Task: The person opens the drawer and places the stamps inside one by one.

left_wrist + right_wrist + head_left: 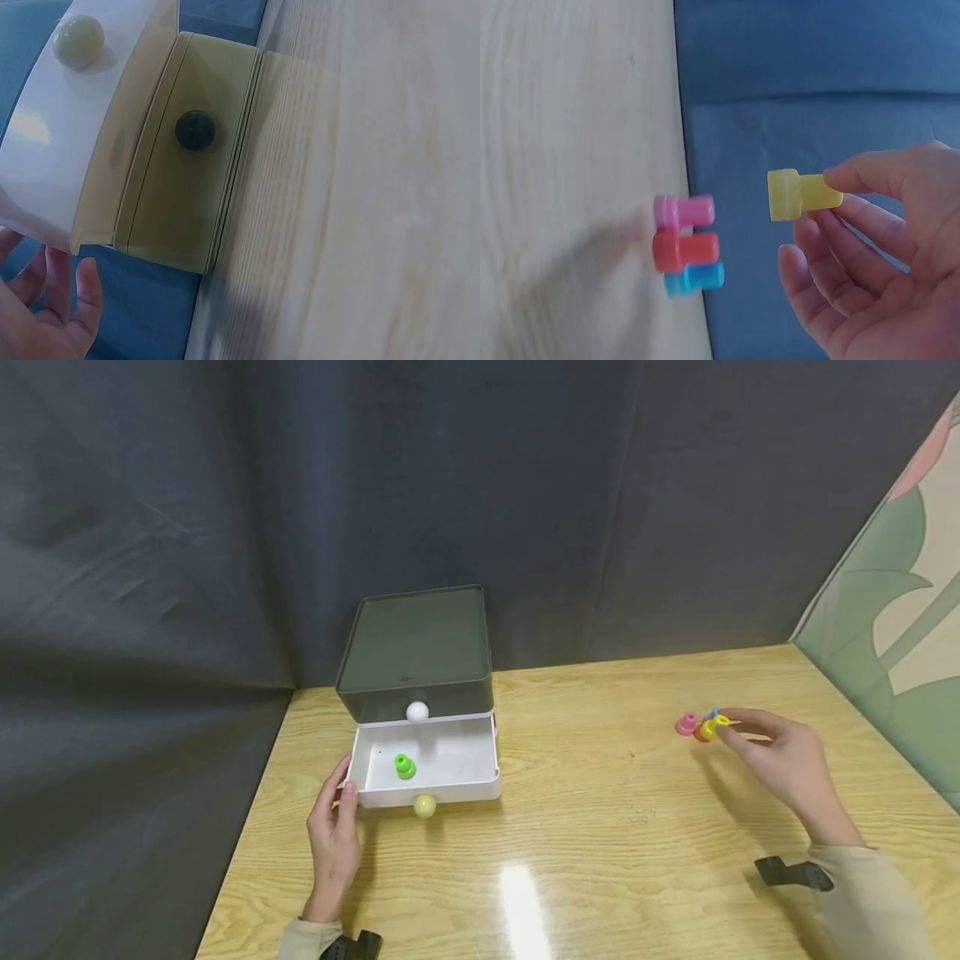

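Note:
My right hand (787,760) pinches a yellow stacking peg (806,195) by its narrow end, between thumb and fingers. In the right wrist view it is held apart from a pink peg (684,212), a red peg (686,249) and a blue peg (695,278), which stand in a row on the table. My left hand (334,839) holds the left front corner of a pulled-out white drawer (427,796), thumb at the rim and fingers along the side. Inside that drawer is a green peg (405,767).
The dark-topped drawer cabinet (423,639) stands against a dark curtain (555,510). Its upper drawer has a white knob (417,712); the pulled-out one has a yellowish knob (424,806). Below it, a closed drawer (180,202) carries a dark knob (195,130). A patterned panel (900,635) borders the right.

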### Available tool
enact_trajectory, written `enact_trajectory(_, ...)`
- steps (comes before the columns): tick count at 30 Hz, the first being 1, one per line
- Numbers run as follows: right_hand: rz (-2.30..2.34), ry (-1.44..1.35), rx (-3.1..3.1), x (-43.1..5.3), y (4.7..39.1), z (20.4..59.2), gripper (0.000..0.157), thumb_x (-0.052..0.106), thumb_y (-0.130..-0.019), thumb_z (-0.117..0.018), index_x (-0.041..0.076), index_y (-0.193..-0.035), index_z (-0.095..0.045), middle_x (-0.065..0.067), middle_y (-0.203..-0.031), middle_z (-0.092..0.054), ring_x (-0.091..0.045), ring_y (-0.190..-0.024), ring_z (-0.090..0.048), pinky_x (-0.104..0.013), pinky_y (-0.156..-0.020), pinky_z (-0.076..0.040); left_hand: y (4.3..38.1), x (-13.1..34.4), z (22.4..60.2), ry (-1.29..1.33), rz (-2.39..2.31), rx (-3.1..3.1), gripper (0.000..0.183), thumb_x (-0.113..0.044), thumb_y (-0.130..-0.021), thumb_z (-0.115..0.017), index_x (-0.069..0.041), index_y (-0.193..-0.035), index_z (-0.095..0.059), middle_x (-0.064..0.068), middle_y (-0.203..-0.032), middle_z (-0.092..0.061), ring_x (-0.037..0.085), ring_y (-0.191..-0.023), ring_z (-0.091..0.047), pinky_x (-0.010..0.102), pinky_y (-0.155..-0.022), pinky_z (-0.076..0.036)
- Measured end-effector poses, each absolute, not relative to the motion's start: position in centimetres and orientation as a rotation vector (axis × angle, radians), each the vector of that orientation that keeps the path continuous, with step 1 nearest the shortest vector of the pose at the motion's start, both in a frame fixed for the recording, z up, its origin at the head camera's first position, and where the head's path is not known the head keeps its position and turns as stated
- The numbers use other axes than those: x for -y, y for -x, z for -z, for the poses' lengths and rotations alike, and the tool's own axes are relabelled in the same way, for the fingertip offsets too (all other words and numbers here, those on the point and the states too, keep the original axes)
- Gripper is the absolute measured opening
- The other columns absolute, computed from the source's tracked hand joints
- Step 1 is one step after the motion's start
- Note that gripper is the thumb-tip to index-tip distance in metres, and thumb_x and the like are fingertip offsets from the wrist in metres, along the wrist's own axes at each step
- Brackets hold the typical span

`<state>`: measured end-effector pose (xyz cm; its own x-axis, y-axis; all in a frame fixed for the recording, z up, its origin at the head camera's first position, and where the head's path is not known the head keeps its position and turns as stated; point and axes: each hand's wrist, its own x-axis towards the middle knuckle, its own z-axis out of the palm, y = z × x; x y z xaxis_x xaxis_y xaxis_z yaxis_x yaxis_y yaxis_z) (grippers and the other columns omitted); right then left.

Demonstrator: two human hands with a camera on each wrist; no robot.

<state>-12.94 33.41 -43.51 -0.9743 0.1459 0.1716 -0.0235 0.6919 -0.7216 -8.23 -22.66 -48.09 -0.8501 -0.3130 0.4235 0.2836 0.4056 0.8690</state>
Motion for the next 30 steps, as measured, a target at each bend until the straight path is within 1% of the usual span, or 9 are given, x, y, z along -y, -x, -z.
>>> enact_trajectory(2, -1.155, 0.084, 2.683, -32.7, 12.8, 43.0, 0.043, 0.031, -0.101, -0.074, 0.002, -0.132, -0.073, 0.017, -0.100, -0.074, 0.024, -0.079, -0.056, -0.010, -0.064, -0.053, 8.2, 22.6, 48.1, -0.024, 1.467, 2.133, 0.040, -0.007, -0.112, -0.049, -0.004, -0.150, -0.060, 0.022, -0.148, -0.063, -0.007, -0.118, -0.060, 0.009, -0.085, -0.049)
enact_trajectory(6, -1.181, 0.023, 2.671, -31.3, 12.7, 42.1, 0.039, 0.027, -0.100, -0.076, 0.002, -0.131, -0.074, 0.009, -0.104, -0.079, 0.021, -0.080, -0.061, -0.010, -0.066, -0.053, 8.3, 22.6, 48.1, -0.025, 1.466, 2.136, 0.040, -0.008, -0.112, -0.049, -0.004, -0.150, -0.060, 0.022, -0.148, -0.063, -0.006, -0.118, -0.061, 0.010, -0.084, -0.049)
enact_trajectory(9, -1.181, -0.020, 2.673, -30.0, 12.6, 41.4, 0.037, 0.025, -0.100, -0.075, 0.004, -0.130, -0.075, -0.004, -0.109, -0.081, 0.020, -0.080, -0.061, -0.011, -0.065, -0.053, 8.3, 22.6, 48.1, -0.025, 1.471, 2.132, 0.040, -0.008, -0.112, -0.049, -0.004, -0.150, -0.060, 0.022, -0.148, -0.063, -0.006, -0.117, -0.061, 0.010, -0.084, -0.049)
enact_trajectory(13, -1.147, -0.090, 2.680, -28.5, 12.6, 41.0, 0.034, 0.024, -0.100, -0.075, 0.007, -0.129, -0.076, -0.024, -0.118, -0.077, 0.021, -0.082, -0.058, -0.014, -0.064, -0.053, 8.3, 22.6, 48.2, -0.021, 1.473, 2.125, 0.040, -0.007, -0.112, -0.049, -0.003, -0.150, -0.060, 0.022, -0.148, -0.063, -0.007, -0.117, -0.061, 0.010, -0.084, -0.049)
enact_trajectory(17, -1.151, -0.156, 2.672, -26.9, 12.5, 40.5, 0.030, 0.023, -0.099, -0.076, 0.010, -0.126, -0.078, -0.020, -0.119, -0.078, 0.019, -0.085, -0.059, -0.016, -0.067, -0.054, 8.4, 22.7, 48.2, -0.012, 1.470, 2.122, 0.040, -0.006, -0.112, -0.049, -0.003, -0.150, -0.060, 0.022, -0.148, -0.064, -0.009, -0.117, -0.060, 0.009, -0.084, -0.049)
enact_trajectory(20, -1.169, -0.195, 2.673, -25.7, 12.5, 40.0, 0.029, 0.022, -0.098, -0.077, 0.011, -0.125, -0.079, -0.017, -0.119, -0.079, 0.009, -0.088, -0.066, -0.018, -0.069, -0.056, 8.4, 22.7, 48.2, -0.011, 1.469, 2.122, 0.040, -0.006, -0.112, -0.049, -0.003, -0.150, -0.060, 0.022, -0.148, -0.063, -0.010, -0.117, -0.059, 0.008, -0.084, -0.048)
enact_trajectory(23, -1.212, -0.240, 2.685, -24.6, 12.5, 39.7, 0.030, 0.022, -0.099, -0.076, 0.010, -0.127, -0.078, -0.018, -0.120, -0.079, -0.012, -0.092, -0.076, -0.020, -0.070, -0.057, 8.4, 22.7, 48.2, -0.010, 1.468, 2.122, 0.040, -0.006, -0.112, -0.049, -0.003, -0.150, -0.060, 0.023, -0.148, -0.063, -0.009, -0.117, -0.060, 0.008, -0.084, -0.048)
enact_trajectory(26, -1.265, -0.285, 2.698, -23.5, 12.5, 39.5, 0.033, 0.021, -0.100, -0.074, 0.008, -0.130, -0.076, -0.019, -0.121, -0.077, -0.032, -0.097, -0.078, -0.023, -0.070, -0.058, 8.3, 22.7, 48.1, -0.011, 1.467, 2.123, 0.040, -0.006, -0.112, -0.049, -0.003, -0.150, -0.060, 0.022, -0.148, -0.063, -0.008, -0.116, -0.060, 0.008, -0.083, -0.048)
enact_trajectory(30, -1.315, -0.320, 2.699, -22.1, 12.6, 39.2, 0.032, 0.019, -0.099, -0.076, 0.009, -0.129, -0.077, -0.016, -0.121, -0.078, -0.033, -0.098, -0.078, -0.025, -0.070, -0.059, 8.2, 22.7, 48.1, -0.026, 1.469, 2.128, 0.040, -0.007, -0.112, -0.049, -0.003, -0.150, -0.060, 0.022, -0.148, -0.063, -0.006, -0.113, -0.060, 0.009, -0.082, -0.048)
